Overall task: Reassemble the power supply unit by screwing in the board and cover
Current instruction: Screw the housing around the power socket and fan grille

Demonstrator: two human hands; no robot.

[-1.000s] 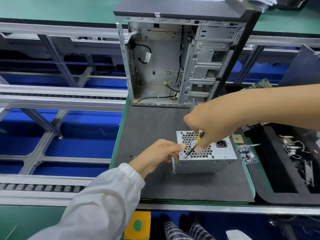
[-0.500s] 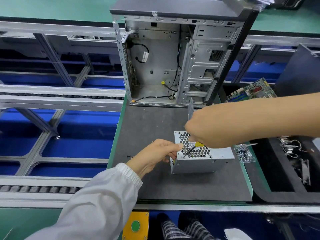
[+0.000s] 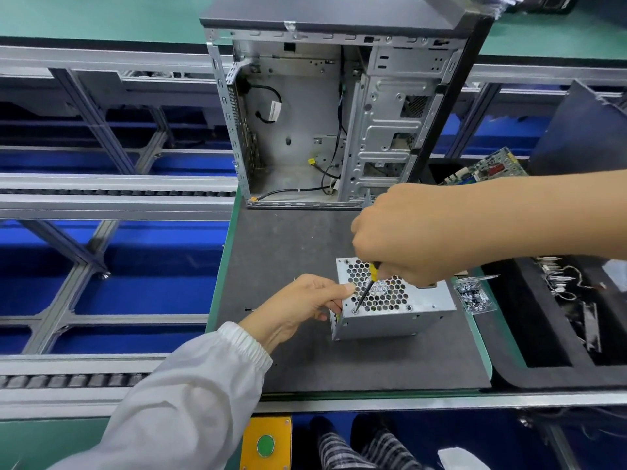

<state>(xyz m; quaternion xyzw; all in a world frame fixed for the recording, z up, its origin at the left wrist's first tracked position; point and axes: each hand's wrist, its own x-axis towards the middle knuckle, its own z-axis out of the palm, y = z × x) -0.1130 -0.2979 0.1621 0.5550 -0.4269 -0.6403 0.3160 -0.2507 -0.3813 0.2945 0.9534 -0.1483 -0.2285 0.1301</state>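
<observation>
Your right hand (image 3: 403,239) curls round the yellow-handled screwdriver (image 3: 366,287), its tip set at the near-left corner screw (image 3: 355,311) of the power supply unit (image 3: 390,300). Your left hand (image 3: 298,303) pinches the unit's left edge. It sits on the dark mat (image 3: 288,245), with bare mat ahead and behind, and a screw bag (image 3: 473,295) just beside its right edge.
</observation>
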